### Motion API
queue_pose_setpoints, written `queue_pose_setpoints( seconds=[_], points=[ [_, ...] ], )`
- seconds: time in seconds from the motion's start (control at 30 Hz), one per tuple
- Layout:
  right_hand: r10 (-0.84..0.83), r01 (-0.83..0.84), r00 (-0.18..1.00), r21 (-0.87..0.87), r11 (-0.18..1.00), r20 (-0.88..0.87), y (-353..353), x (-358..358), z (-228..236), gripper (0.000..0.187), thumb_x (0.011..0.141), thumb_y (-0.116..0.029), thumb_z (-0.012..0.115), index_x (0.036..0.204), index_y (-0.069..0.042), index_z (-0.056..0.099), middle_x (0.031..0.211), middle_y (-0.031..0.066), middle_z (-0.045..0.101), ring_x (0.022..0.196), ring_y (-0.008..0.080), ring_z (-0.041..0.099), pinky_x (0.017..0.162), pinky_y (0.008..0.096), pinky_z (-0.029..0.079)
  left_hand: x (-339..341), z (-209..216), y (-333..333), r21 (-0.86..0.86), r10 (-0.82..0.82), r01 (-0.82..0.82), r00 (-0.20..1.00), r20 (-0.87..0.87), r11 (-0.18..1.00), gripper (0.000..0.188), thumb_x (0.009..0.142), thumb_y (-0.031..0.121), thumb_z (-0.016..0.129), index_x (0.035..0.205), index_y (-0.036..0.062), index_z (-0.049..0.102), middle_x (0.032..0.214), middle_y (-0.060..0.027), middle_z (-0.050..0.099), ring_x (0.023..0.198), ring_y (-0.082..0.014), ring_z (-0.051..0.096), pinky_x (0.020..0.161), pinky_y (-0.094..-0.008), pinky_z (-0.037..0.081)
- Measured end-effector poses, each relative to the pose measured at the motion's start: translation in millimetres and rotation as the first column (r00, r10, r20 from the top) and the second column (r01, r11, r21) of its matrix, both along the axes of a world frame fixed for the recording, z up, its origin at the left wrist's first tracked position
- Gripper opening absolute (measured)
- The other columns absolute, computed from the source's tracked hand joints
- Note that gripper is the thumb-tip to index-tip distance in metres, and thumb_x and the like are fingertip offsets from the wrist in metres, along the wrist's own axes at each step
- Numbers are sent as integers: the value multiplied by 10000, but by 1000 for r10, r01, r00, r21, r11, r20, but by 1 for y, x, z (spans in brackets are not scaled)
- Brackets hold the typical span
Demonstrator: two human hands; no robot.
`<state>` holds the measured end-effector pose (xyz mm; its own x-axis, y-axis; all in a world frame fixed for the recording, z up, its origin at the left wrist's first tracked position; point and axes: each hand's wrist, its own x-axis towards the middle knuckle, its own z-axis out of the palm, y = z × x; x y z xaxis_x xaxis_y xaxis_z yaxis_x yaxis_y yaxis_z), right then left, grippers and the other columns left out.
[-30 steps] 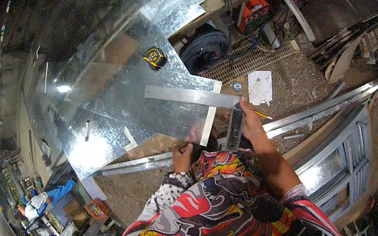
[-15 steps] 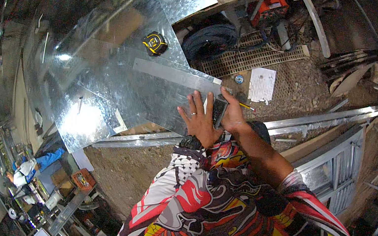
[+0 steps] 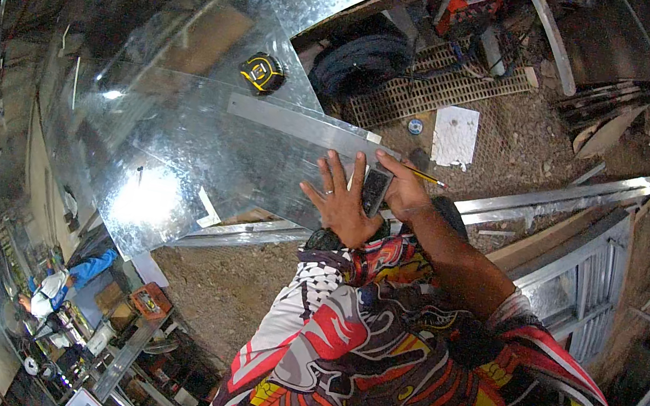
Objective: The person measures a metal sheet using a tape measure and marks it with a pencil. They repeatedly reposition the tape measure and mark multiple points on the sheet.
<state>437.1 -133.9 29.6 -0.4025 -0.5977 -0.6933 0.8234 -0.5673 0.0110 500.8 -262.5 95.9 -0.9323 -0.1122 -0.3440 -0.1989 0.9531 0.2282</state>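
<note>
Head cam: left hand (image 3: pixel 342 206) spread flat, pressing on metal sheet (image 3: pixel 180 144) w/ square (image 3: pixel 312 128) along its far edge. Right hand (image 3: pixel 404 190) pinching pencil (image 3: pixel 426 177), just past sheet's right edge. Tape measure (image 3: pixel 262 73) sits further up. Bare dirt floor (image 3: pixel 516 140) to the right.
</note>
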Motion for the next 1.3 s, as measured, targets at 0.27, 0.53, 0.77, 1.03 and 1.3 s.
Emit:
queue_pose_setpoints(
  seconds=[0.27, 0.53, 0.77, 1.03, 1.3],
  points=[
    [-53, 46, 992, -63, 997, -114, 0, 6, -16, 390, 1078, -319, 478, 1343, -42, 551, 1272, 140, 655, 1176, 264, 640, 982, 435, 535, 0, -3, 1, -10, 4, -4, 1000, -18, 1000, 1130, 667, 550, 765, 1616, 267, 221, 1667, -256, 77, 1526, -496, 73, 1064, -816, 110],
    [-50, 45, 987, -33, 998, -154, -4, 3, -7, 489, 1064, -431, 466, 1358, -47, 542, 1311, 130, 637, 1199, 257, 624, 1016, 437, 512, -4, -8, -1, -71, -16, 15, 1000, -14, 997, 1159, 661, 670, 741, 1617, 276, 216, 1664, -257, 95, 1527, -490, 78, 1075, -806, 89],
    [-89, 95, 982, 29, 995, -169, -10, 3, -7, 492, 1059, -433, 477, 1356, -46, 542, 1315, 127, 636, 1199, 263, 622, 1014, 438, 509, -6, -6, -2, -65, -12, 12, 1000, -13, 998, 1163, 673, 760, 678, 1621, 288, 198, 1665, -262, 84, 1529, -488, 70, 1078, -804, 74],
    [-112, 123, 987, 92, 988, -113, -11, -4, 15, 461, 1062, -416, 485, 1338, -51, 540, 1277, 128, 646, 1186, 276, 625, 997, 445, 519, -8, -4, 0, -6, 10, -10, 999, -37, 1000, 1141, 675, 645, 750, 1621, 331, 194, 1681, -219, 36, 1531, -484, 33, 1056, -825, 76],
    [-100, 117, 986, 120, 986, -137, -11, -7, 24, 452, 1063, -426, 482, 1327, -63, 540, 1267, 116, 643, 1185, 263, 621, 998, 436, 515, -10, -4, 2, -23, 15, -16, 999, -42, 1000, 1152, 663, 644, 759, 1620, 334, 196, 1687, -201, 27, 1534, -476, 35, 1055, -826, 85]
  ],
)
